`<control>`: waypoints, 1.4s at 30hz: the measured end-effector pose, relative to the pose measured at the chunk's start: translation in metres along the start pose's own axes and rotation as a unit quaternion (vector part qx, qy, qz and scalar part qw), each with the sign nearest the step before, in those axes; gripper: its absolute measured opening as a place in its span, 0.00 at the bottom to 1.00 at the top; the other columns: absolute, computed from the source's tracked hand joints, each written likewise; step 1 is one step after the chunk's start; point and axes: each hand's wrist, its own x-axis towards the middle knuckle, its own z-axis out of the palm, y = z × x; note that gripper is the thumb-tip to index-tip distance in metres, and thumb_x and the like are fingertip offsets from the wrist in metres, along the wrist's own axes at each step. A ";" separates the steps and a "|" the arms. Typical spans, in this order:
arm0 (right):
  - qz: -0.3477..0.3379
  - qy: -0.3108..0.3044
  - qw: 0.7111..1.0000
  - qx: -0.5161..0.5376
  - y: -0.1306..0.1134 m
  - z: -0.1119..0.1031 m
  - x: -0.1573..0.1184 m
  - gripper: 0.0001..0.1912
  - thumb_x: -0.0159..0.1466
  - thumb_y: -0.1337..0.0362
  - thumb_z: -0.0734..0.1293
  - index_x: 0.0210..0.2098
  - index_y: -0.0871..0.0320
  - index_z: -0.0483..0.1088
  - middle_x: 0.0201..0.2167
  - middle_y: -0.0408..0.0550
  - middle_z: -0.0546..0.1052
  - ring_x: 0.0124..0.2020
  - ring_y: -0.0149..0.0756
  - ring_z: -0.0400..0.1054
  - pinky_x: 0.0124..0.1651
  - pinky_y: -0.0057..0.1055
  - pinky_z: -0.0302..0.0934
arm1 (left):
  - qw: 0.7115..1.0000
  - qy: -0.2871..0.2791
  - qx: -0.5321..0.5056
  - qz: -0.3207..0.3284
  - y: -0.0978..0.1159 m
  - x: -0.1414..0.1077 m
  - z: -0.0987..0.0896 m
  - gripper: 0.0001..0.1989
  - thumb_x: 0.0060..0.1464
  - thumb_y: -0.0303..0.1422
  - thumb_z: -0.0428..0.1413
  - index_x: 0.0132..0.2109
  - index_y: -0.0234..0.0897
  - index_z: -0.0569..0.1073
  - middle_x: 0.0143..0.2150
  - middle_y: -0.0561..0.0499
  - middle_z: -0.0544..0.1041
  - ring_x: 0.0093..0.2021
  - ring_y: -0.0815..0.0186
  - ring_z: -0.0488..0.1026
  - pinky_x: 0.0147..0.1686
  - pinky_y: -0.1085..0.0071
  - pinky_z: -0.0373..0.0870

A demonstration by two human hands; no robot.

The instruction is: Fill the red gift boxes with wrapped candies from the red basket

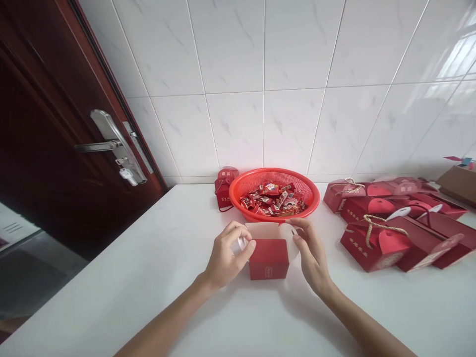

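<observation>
L hand (pixel 228 253) is part-closed, thumb at the near-L top edge of the open red box (pixel 268 260), fingers curled on its L flap (pixel 240 246); most of that flap is hidden behind them. R hand (pixel 311 253) pinches the R flap (pixel 285 234) btwn thumb & fingers; exact contact is hard to see, lower fingers tucked out of view. Both forearms are cut off at the near edge.

Box sits upright on the white table (pixel 156 258), approx. centre, near side of the red colander (pixel 310 186). Pale inside of its far panel shows; bottom is out of sight, so can't tell re contents. Small print on near face, too faint to read.

Colander holds red-wrapped sweets (pixel 273 198), labels mostly illegible; its near rim is partly covered by R fingers. Just L of it, a small red box w/ a cord (pixel 223 191), R side hidden by the rim.

Far R: a group of red boxes (pixel 372 245), some w/ rope handles, overlapping, so can't get an exact no. Behind, a brown carton (pixel 459 183), cut off at R edge. L: dark red door (pixel 44 124), also cut off, w/ lever handle (pixel 98 146) & keys (pixel 127 174).
</observation>
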 end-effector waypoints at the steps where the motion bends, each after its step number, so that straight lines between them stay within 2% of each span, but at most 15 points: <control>1: 0.013 -0.002 1.000 0.005 0.001 0.000 0.000 0.13 0.68 0.66 0.57 0.48 0.53 0.68 0.45 0.50 0.76 0.42 0.40 0.71 0.42 0.35 0.66 | 1.000 -0.001 0.005 -0.006 -0.002 -0.001 0.000 0.05 0.59 0.29 0.55 0.35 0.40 0.74 0.34 0.51 0.72 0.36 0.65 0.74 0.37 0.70 0.74; 3: 0.039 -0.011 0.999 0.021 0.003 0.000 0.000 0.14 0.66 0.67 0.57 0.48 0.53 0.69 0.42 0.49 0.76 0.40 0.40 0.71 0.39 0.34 0.65 | 1.000 -0.009 0.010 -0.012 -0.007 -0.004 0.000 0.10 0.59 0.27 0.51 0.40 0.41 0.77 0.39 0.49 0.73 0.39 0.64 0.75 0.37 0.70 0.74; 6: 0.047 -0.017 0.998 0.032 0.006 0.001 0.000 0.13 0.64 0.66 0.58 0.43 0.53 0.72 0.42 0.49 0.75 0.42 0.41 0.70 0.40 0.34 0.64 | 0.999 -0.033 -0.014 -0.025 -0.011 -0.007 -0.003 0.16 0.59 0.26 0.47 0.40 0.41 0.79 0.42 0.47 0.73 0.37 0.64 0.75 0.33 0.71 0.74; 9: 0.032 -0.016 0.999 0.020 0.008 0.002 -0.001 0.12 0.62 0.66 0.58 0.35 0.54 0.73 0.45 0.50 0.74 0.46 0.43 0.70 0.44 0.36 0.63 | 0.996 -0.046 -0.060 -0.049 -0.012 -0.008 -0.007 0.14 0.57 0.27 0.48 0.37 0.41 0.79 0.43 0.47 0.74 0.37 0.62 0.74 0.32 0.70 0.73; 11: 0.024 -0.020 0.999 0.014 0.008 0.003 -0.002 0.13 0.63 0.67 0.57 0.33 0.54 0.74 0.46 0.50 0.74 0.47 0.44 0.69 0.45 0.37 0.63 | 0.992 -0.053 -0.094 -0.060 -0.011 -0.009 -0.010 0.13 0.55 0.28 0.48 0.34 0.41 0.78 0.43 0.46 0.74 0.39 0.60 0.73 0.31 0.69 0.72; 17: -0.002 -0.027 1.000 -0.008 0.007 0.003 -0.001 0.11 0.67 0.63 0.59 0.34 0.54 0.73 0.44 0.50 0.74 0.47 0.44 0.69 0.45 0.37 0.63 | 0.983 -0.080 -0.159 -0.055 -0.008 -0.011 -0.010 0.14 0.54 0.29 0.46 0.24 0.38 0.72 0.46 0.45 0.75 0.32 0.62 0.69 0.30 0.66 0.69; 21: -0.020 -0.052 0.998 -0.044 0.004 0.004 -0.002 0.06 0.67 0.60 0.64 0.36 0.54 0.71 0.43 0.51 0.74 0.46 0.43 0.69 0.40 0.35 0.63 | 0.986 -0.045 -0.125 -0.103 -0.003 -0.009 -0.006 0.18 0.61 0.36 0.52 0.22 0.37 0.68 0.41 0.47 0.74 0.34 0.64 0.70 0.31 0.69 0.68; 24: -0.043 -0.068 0.995 -0.054 0.002 0.004 -0.003 0.06 0.67 0.59 0.65 0.38 0.54 0.69 0.44 0.51 0.74 0.45 0.42 0.69 0.39 0.34 0.62 | 0.981 -0.034 -0.131 -0.142 -0.001 -0.009 -0.005 0.22 0.64 0.40 0.50 0.22 0.37 0.66 0.40 0.47 0.74 0.32 0.65 0.70 0.31 0.70 0.67; 26: -0.045 -0.079 0.994 -0.056 0.000 0.003 -0.004 0.07 0.66 0.57 0.66 0.39 0.53 0.69 0.45 0.51 0.73 0.44 0.41 0.68 0.40 0.33 0.62 | 0.976 -0.044 -0.132 -0.169 0.000 -0.011 -0.006 0.22 0.64 0.41 0.50 0.23 0.37 0.66 0.41 0.46 0.74 0.37 0.63 0.72 0.34 0.69 0.68; 28: -0.043 -0.093 0.993 -0.057 -0.001 0.002 -0.003 0.09 0.66 0.56 0.67 0.42 0.53 0.69 0.46 0.50 0.73 0.43 0.40 0.67 0.41 0.34 0.63 | 0.975 -0.064 -0.123 -0.176 0.001 -0.012 -0.009 0.17 0.61 0.40 0.53 0.26 0.38 0.70 0.44 0.46 0.74 0.48 0.57 0.73 0.43 0.66 0.70; 30: -0.043 -0.110 0.991 -0.059 -0.002 0.000 -0.003 0.12 0.66 0.55 0.67 0.45 0.52 0.68 0.48 0.50 0.72 0.43 0.40 0.67 0.43 0.34 0.63 | 0.977 -0.093 -0.120 -0.153 0.002 -0.014 -0.013 0.08 0.57 0.39 0.57 0.37 0.40 0.74 0.52 0.45 0.73 0.58 0.52 0.68 0.54 0.60 0.67; 32: -0.049 -0.131 0.988 -0.062 -0.004 -0.002 -0.002 0.14 0.65 0.54 0.68 0.48 0.51 0.67 0.50 0.50 0.72 0.45 0.41 0.67 0.44 0.34 0.63 | 0.979 -0.125 -0.117 -0.112 0.002 -0.016 -0.016 0.16 0.53 0.39 0.59 0.49 0.43 0.73 0.59 0.45 0.68 0.63 0.49 0.64 0.61 0.54 0.63; 34: -0.058 -0.157 0.984 -0.066 -0.006 -0.004 -0.001 0.17 0.64 0.55 0.68 0.50 0.50 0.66 0.52 0.50 0.71 0.49 0.43 0.67 0.45 0.35 0.62 | 0.981 -0.151 -0.098 -0.075 0.002 -0.017 -0.017 0.26 0.50 0.39 0.61 0.57 0.45 0.69 0.63 0.43 0.64 0.66 0.48 0.61 0.63 0.51 0.61; 38: -0.074 -0.195 0.976 -0.070 -0.010 -0.007 0.001 0.20 0.62 0.55 0.70 0.52 0.50 0.64 0.54 0.50 0.70 0.53 0.45 0.66 0.49 0.36 0.63 | 0.984 -0.173 -0.042 -0.027 -0.001 -0.019 -0.017 0.34 0.49 0.42 0.63 0.62 0.45 0.64 0.67 0.40 0.58 0.69 0.44 0.56 0.64 0.47 0.60; 42: -0.073 -0.217 0.971 -0.073 -0.010 -0.008 0.003 0.24 0.61 0.54 0.71 0.54 0.50 0.64 0.58 0.52 0.67 0.58 0.47 0.64 0.56 0.39 0.62 | 0.983 -0.181 -0.012 -0.012 -0.005 -0.020 -0.018 0.39 0.48 0.48 0.65 0.64 0.45 0.62 0.69 0.39 0.54 0.69 0.42 0.55 0.63 0.46 0.62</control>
